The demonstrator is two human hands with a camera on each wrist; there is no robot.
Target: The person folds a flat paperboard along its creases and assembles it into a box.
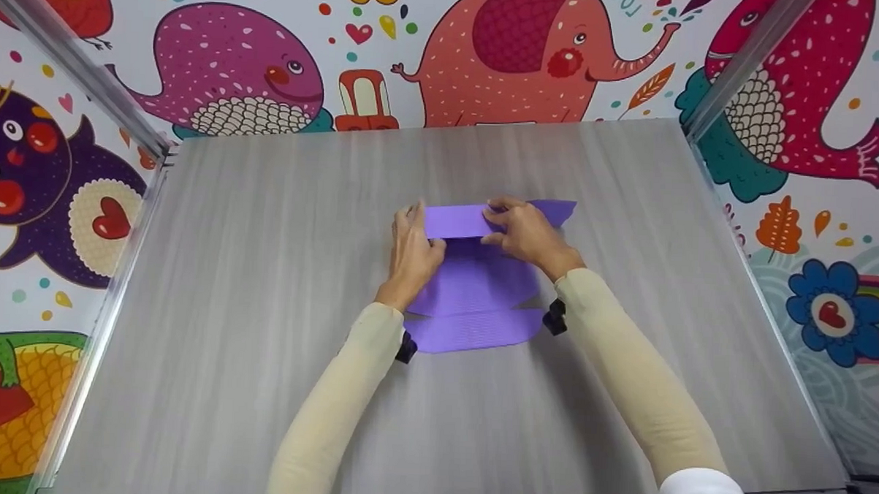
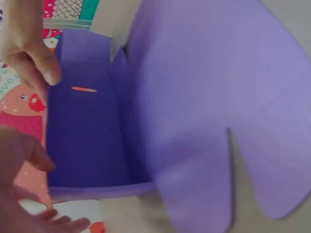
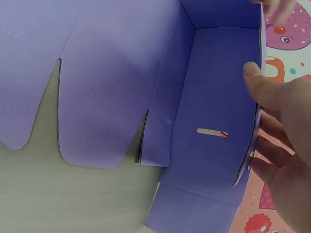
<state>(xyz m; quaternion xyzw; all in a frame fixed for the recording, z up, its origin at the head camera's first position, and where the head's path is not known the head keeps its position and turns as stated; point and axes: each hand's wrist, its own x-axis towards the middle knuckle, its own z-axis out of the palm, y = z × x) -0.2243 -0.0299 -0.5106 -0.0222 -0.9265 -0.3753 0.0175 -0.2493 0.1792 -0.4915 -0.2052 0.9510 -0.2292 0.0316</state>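
Observation:
A partly folded purple cardboard box stands near the middle of the table, its long flat lid panel spread toward the person. At its left end the left hand holds the far wall, thumb on the inner side. Farther right, the right hand grips the same wall; its thumb lies over the top edge with the fingers behind. The left end wall stands up, while an end flap extends outward at the right. A small slot shows in one panel inside.
The grey wood-grain table surrounds the box. Metal frame posts rise at its far corners. Printed cartoon-animal panels stand behind and at the sides. The lid's cut side tabs stick out over the table.

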